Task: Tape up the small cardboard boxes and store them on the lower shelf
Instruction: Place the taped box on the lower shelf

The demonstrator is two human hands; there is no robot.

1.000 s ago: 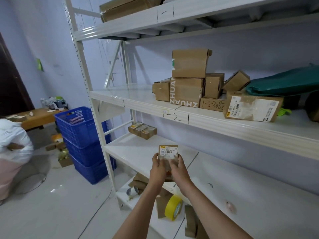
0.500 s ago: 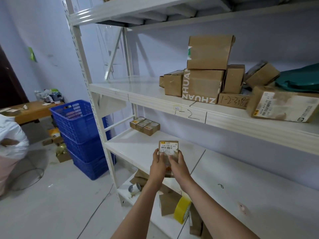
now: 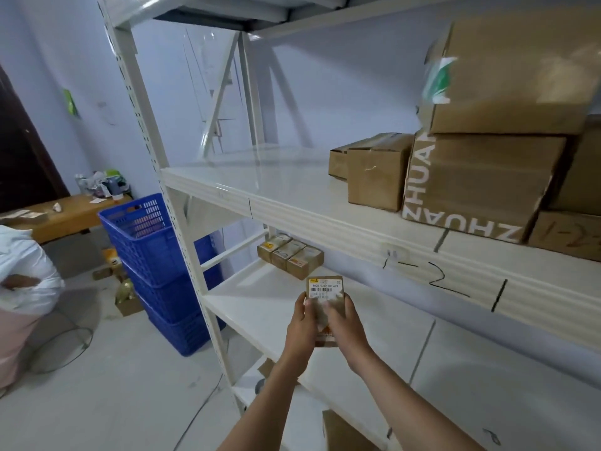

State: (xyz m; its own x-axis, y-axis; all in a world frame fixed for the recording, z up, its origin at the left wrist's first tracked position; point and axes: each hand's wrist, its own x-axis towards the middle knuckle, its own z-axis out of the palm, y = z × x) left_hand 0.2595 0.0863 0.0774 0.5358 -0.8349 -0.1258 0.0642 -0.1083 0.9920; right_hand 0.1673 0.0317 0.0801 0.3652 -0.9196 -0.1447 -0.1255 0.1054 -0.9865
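Note:
Both hands hold one small cardboard box (image 3: 325,286) with a white barcode label, upright above the front part of the lower shelf (image 3: 260,307). My left hand (image 3: 302,323) grips its left side and my right hand (image 3: 344,323) grips its right side, fingers curled round it. Three more small cardboard boxes (image 3: 289,255) stand side by side at the back left of the same shelf, beyond the held box.
The shelf above (image 3: 292,196) carries bigger cardboard boxes (image 3: 471,177) at right. Stacked blue crates (image 3: 156,255) stand left of the rack's post. A person in white (image 3: 22,278) bends at far left, near a wooden table (image 3: 61,216). Cardboard lies below the lower shelf.
The view has closed in on the rack and swung left. The held box sits nearer the three boxes at the shelf's back; both hands keep their grip.

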